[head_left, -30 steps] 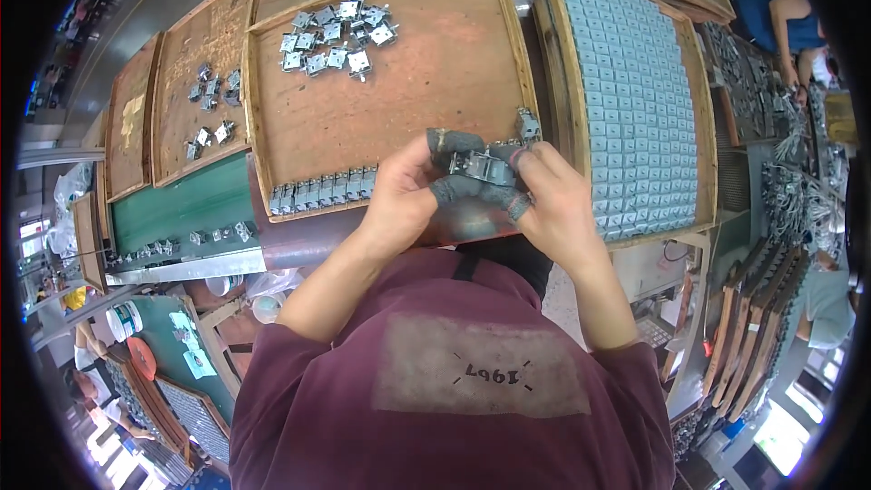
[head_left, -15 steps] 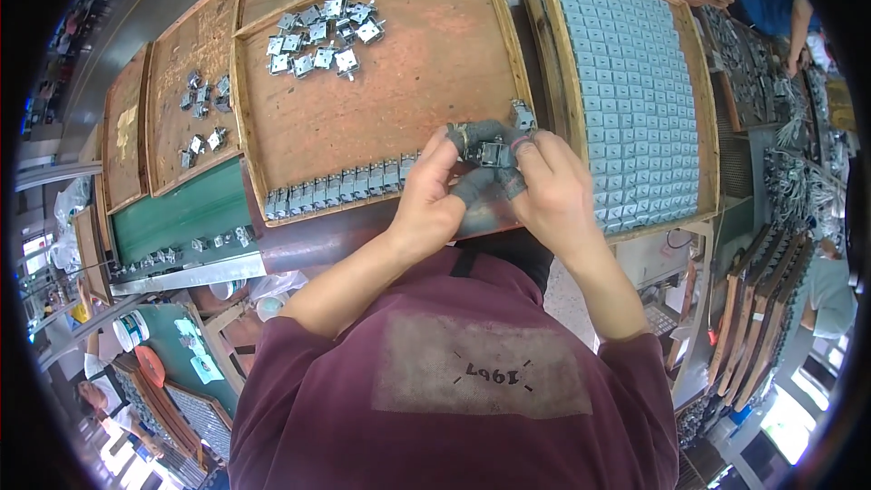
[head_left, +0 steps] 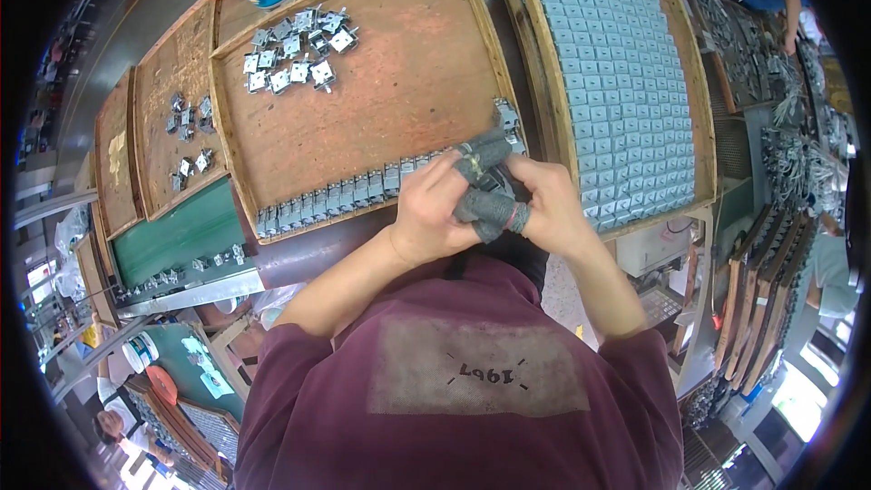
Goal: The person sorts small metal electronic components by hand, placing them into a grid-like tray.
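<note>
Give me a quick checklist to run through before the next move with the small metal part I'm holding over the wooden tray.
1. Both hands on the part: left hand and right hand meet at the tray's near edge. Ok.
2. Finger guards on: grey wrapped fingers show. Ok.
3. Grip on the small metal part: mostly hidden by the fingers. Cannot tell.
4. Row of metal parts along the near edge of the middle wooden tray stands in line. Ok.
5. Loose pile of metal pieces left at the far corner. Ok.
6. Right tray of finished pieces looks full, little free room. Not ok.
</note>
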A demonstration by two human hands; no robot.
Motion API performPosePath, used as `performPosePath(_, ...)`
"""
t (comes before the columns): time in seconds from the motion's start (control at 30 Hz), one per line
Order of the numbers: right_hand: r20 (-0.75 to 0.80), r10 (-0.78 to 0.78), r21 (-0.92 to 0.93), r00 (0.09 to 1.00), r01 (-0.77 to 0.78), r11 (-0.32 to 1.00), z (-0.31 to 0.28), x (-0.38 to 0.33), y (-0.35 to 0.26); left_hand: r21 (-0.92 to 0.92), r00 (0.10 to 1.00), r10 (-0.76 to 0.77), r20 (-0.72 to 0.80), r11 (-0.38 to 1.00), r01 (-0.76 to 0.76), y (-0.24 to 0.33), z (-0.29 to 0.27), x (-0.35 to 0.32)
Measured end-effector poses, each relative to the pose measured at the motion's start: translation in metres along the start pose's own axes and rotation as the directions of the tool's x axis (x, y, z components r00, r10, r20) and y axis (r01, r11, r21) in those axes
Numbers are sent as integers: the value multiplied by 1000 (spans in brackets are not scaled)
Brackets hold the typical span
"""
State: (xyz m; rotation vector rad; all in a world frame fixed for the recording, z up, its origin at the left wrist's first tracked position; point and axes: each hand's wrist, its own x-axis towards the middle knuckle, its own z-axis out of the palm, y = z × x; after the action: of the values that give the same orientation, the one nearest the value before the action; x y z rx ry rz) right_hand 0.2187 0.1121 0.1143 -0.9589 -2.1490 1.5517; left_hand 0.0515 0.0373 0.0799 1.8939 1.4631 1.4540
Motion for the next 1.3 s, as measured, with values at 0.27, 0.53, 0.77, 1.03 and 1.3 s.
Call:
performPosePath(0.27, -41, 135, -351, 990, -140, 926, -27, 2, 23, -20, 986, 22, 162, 1000, -19, -33, 20, 17)
performPosePath(0.53, -648, 98, -205, 756, -297, 932, -220, 73, 67, -61, 738, -585, 336, 768, 637, -129, 46, 18)
performPosePath(0.77, -790, 154, -266, 594, -557, 786, -351, 176, 168, -119, 573, -703, 421, 583, 803, -103, 50, 41)
performPosePath(1.03, -760, 74, -518, 645, -671, 531, -353, 224, 179, 131, 827, -523, 206, 852, 506, -80, 24, 19)
performPosePath(1.3, -606, -8, 64, 795, 59, 996, -302, 156, 129, 524, 670, -467, -578, 417, 743, -80, -138, -98)
